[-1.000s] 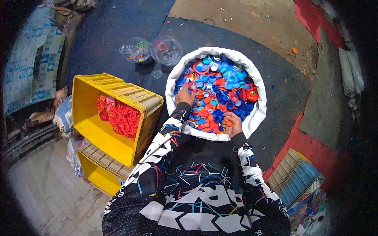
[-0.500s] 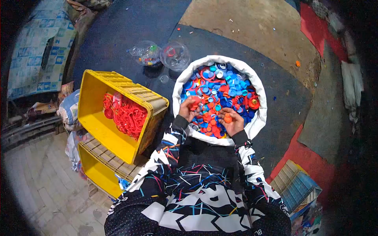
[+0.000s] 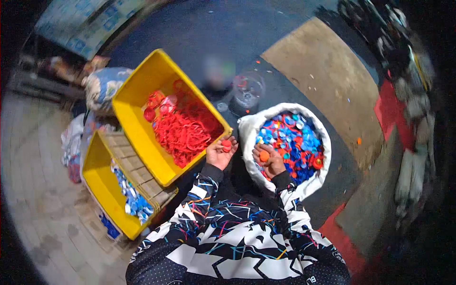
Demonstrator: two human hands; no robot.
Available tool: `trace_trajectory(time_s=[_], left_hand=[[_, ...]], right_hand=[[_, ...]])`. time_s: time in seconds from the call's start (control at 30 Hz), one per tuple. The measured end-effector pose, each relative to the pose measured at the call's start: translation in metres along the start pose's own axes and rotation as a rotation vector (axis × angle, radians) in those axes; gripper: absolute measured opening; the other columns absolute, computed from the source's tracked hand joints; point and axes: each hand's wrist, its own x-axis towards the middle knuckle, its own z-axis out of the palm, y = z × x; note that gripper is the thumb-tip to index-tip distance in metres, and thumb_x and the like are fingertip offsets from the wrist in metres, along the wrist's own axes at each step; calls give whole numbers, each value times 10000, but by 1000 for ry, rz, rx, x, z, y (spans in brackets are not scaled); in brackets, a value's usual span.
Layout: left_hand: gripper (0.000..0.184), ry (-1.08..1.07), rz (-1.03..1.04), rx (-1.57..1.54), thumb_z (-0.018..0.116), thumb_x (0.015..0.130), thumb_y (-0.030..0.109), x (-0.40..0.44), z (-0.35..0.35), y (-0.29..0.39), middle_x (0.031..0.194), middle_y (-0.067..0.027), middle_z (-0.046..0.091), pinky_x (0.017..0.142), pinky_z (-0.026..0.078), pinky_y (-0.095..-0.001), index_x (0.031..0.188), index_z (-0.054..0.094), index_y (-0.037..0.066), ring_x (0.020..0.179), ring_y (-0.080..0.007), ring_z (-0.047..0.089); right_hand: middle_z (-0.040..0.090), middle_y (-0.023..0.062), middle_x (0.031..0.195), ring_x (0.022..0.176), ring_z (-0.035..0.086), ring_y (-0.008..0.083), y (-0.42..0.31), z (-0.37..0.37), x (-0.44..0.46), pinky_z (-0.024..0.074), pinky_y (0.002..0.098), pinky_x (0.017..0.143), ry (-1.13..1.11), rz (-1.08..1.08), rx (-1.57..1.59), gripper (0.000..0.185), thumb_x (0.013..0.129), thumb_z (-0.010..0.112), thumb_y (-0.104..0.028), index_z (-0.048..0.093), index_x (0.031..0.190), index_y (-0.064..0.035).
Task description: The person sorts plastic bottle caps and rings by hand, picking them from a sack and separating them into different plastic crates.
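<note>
My left hand (image 3: 221, 153) is palm up at the near right corner of the upper yellow crate (image 3: 122, 105), its fingers curled round red caps (image 3: 226, 146). Red rings and caps (image 3: 187, 130) lie heaped inside that crate. Over the left part of the white sack (image 3: 327, 142), my right hand (image 3: 270, 161) is turned palm up with an orange cap (image 3: 264, 156) held in its fingers. Blue, red and orange caps (image 3: 297, 137) fill the sack.
A lower yellow crate (image 3: 97, 175) holds blue and white pieces (image 3: 133, 197). Beyond the sack stands a clear round container (image 3: 248, 90). A stuffed bag (image 3: 107, 88) is behind the upper crate. Brown sheeting (image 3: 327, 80) and a red strip (image 3: 387, 111) cover floor at the right.
The view has swung left, bringing the crates nearer the middle. My left hand has moved out of the sack to the upper crate's corner with red caps. My right hand has shifted to the sack's left side.
</note>
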Motion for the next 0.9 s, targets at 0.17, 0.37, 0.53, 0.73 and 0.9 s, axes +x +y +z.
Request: trace_trajectory(time_s=[0.17, 0.37, 0.53, 0.73, 0.9], left_hand=[[447, 171, 251, -85, 415, 643, -64, -42, -52, 69, 1058, -185, 523, 975, 379, -416, 1088, 460, -79, 1010, -304, 503], [279, 212, 404, -9, 425, 673, -94, -65, -100, 117, 1015, -187, 513, 1016, 355, -412, 947, 476, -80, 1076, -302, 482], [184, 348, 412, 73, 482, 860, 58, -68, -96, 135, 1139, -173, 529, 979, 406, -385, 992, 514, -66, 1112, -291, 499], [193, 361, 318, 41, 554, 862, 225, -61, -77, 130, 954, -99, 611, 832, 491, -334, 888, 579, 35, 904, -206, 587], [243, 403, 196, 172, 583, 848, 303, -39, -46, 99, 717, -20, 583, 636, 480, -289, 702, 546, 112, 673, -157, 554]], right_hand=[[510, 173, 1054, 958, 553, 267, 59, 80, 42, 494, 358, 849, 11, 212, -116, 535, 649, 350, 185, 402, 1175, 102], [496, 172, 1066, 962, 554, 268, 125, 144, 94, 491, 356, 838, -2, 256, -243, 407, 757, 404, 120, 390, 1163, 86], [441, 228, 1190, 1072, 517, 307, 132, 194, 104, 478, 339, 861, -73, 297, -332, 537, 715, 477, 111, 320, 1229, 108], [347, 286, 1294, 1075, 509, 359, 135, 161, 87, 501, 365, 802, 76, 188, -250, 643, 719, 488, 120, 211, 1299, 124], [513, 210, 1133, 898, 599, 276, 98, 111, 33, 522, 349, 748, 152, 174, -175, 466, 786, 509, 65, 363, 1229, 86]])
